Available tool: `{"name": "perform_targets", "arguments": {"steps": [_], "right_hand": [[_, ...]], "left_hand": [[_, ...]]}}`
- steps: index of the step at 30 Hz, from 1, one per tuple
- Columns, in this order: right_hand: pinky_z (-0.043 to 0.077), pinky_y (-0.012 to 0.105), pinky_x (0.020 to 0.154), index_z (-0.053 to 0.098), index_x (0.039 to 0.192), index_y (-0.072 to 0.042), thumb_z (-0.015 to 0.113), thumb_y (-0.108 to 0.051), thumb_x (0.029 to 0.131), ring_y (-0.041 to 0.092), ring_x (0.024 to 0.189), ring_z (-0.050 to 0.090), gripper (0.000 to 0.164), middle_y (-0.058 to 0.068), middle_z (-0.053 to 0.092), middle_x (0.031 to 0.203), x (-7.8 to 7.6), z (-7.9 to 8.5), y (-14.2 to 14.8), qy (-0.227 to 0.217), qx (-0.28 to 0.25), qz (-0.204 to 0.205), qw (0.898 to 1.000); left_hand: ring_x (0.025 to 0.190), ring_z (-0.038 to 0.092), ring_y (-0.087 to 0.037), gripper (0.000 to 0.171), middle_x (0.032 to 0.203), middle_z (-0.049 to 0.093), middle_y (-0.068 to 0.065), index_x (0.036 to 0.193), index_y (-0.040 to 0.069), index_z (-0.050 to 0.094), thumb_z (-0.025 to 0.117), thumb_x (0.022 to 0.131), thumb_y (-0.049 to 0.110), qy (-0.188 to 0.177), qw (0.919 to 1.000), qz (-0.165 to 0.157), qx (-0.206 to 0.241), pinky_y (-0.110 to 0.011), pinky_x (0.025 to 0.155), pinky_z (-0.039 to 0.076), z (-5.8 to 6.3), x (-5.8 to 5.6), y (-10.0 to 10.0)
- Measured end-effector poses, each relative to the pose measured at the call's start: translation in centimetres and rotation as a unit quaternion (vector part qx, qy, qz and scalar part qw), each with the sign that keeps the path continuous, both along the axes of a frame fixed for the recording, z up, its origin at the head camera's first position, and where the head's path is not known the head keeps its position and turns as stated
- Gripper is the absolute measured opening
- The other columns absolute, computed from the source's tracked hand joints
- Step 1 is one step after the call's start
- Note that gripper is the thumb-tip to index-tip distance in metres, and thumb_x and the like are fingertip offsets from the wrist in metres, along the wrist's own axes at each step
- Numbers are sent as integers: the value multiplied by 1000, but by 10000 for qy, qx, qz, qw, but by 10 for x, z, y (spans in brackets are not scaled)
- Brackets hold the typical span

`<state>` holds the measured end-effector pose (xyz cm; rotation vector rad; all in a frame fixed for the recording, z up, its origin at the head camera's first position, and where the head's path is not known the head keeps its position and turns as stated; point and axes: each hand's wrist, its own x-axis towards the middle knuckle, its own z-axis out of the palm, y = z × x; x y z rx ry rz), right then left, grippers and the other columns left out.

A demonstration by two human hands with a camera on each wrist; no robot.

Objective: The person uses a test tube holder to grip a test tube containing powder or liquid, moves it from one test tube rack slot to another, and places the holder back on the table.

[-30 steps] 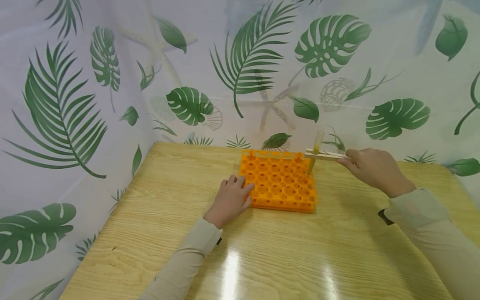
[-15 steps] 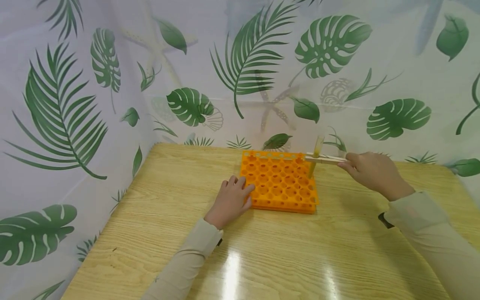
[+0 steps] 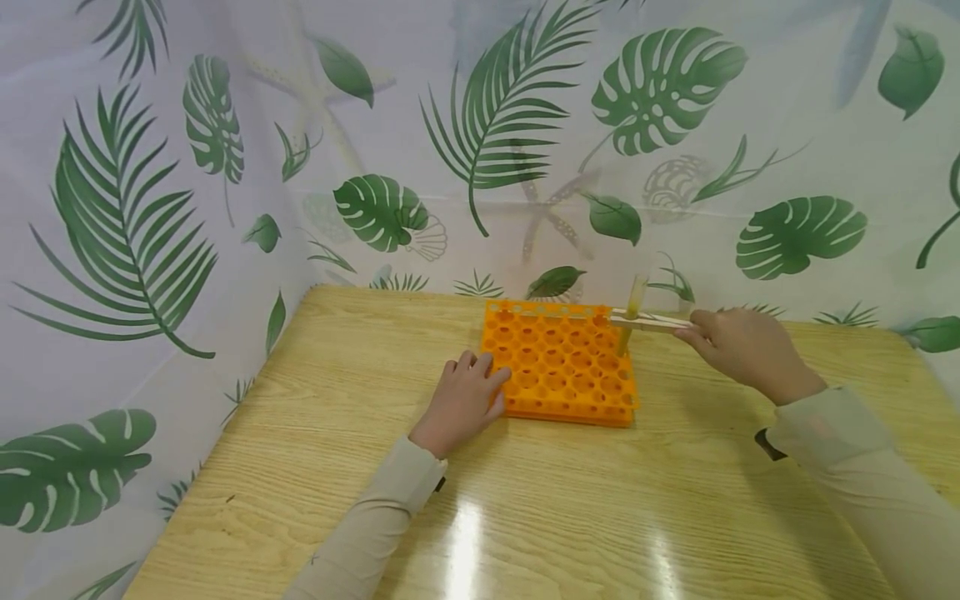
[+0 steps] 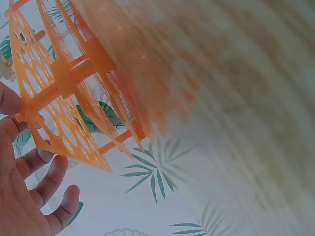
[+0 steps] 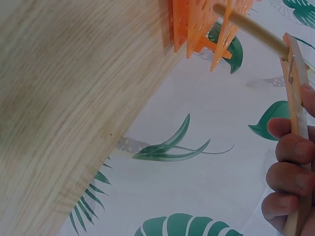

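Observation:
In the head view, an orange test tube rack (image 3: 555, 358) stands on the table. My left hand (image 3: 463, 400) holds its near left corner; in the left wrist view the thumb and index finger (image 4: 15, 125) pinch the top plate's edge, while the other fingers curl loosely. My right hand (image 3: 750, 346) grips a wooden test tube holder (image 3: 663, 322). Clamped in that holder's far end is a glass test tube (image 3: 637, 293) with yellowish content, slightly tilted. Its lower end overlaps the rack's right side, and in the right wrist view the tube's tip (image 5: 220, 9) lies at the rack's top plate.
A wood-grain table (image 3: 360, 500) carries the rack near its back edge. Behind and to the left hangs a white cloth (image 3: 480, 242) printed with green leaves. The rack's visible holes on the left and middle have no tubes in them.
The right hand has lowered the holder and test tube slightly toward the rack's right side, mostly in the first half second. The left hand and rack have stayed in place.

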<state>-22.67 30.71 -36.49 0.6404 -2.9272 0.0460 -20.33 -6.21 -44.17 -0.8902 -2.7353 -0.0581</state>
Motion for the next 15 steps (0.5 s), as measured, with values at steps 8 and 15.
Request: {"name": "perform_targets", "arguments": {"steps": [8,15], "right_hand": [[24,25,44,44,68,-12,53,-30,94,10,40,29,33,-3,33,48,-1,-4,-1,128,-108,65,9998],[25,25,43,48,73,-11,54,-31,94,10,41,32,30,-3,39,49,-2,-5,1,102,-107,54,9999]], "left_hand": [[85,40,-22,16,92,48,-2,108,21,56,50,93,25,-89,9999,-8,52,-32,71,33,3,-1,0],[84,41,-22,14,91,48,-2,105,21,56,51,93,25,-34,10000,-14,69,-33,71,36,4,-2,0]]}}
